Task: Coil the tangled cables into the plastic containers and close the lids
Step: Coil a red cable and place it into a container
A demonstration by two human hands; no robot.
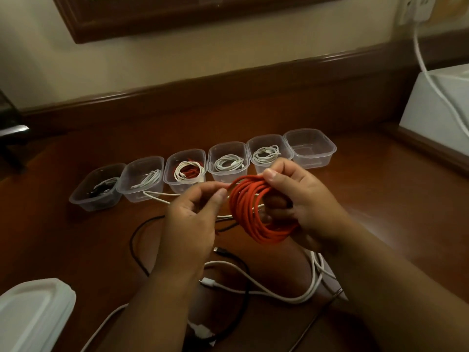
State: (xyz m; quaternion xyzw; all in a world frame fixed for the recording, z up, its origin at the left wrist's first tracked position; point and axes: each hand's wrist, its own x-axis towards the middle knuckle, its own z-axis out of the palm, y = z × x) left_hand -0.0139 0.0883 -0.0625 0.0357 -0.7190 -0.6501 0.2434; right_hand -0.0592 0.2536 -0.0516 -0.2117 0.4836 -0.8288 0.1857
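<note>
Above the worktop: the right hand (302, 199) holds a thick coil of orange braided cable (256, 212), thumb on top of the loops and fingers through the ring.
Left grip: the left hand (193, 224) pinches the free end of the orange cable just left of the coil, thumb and fingertips closed on it.
Beyond the grip: six clear plastic tubs stand in a row on the brown wooden worktop (380, 199); five hold coiled cables, while the clear empty tub at the far right (310, 148) holds nothing, and none has a lid on.
Below the grip: loose white cables (266, 285) and a black cable (137, 240) lie tangled on the worktop.
Near left of the grip: a frosted plastic lid (33, 308) lies at the worktop's near edge.
Step in hand: by the look of it, winding the last turn of the orange coil.
Next move: probably tucking the free end in, then carrying the coil forward and right to the empty tub without letting the loops spring apart.
</note>
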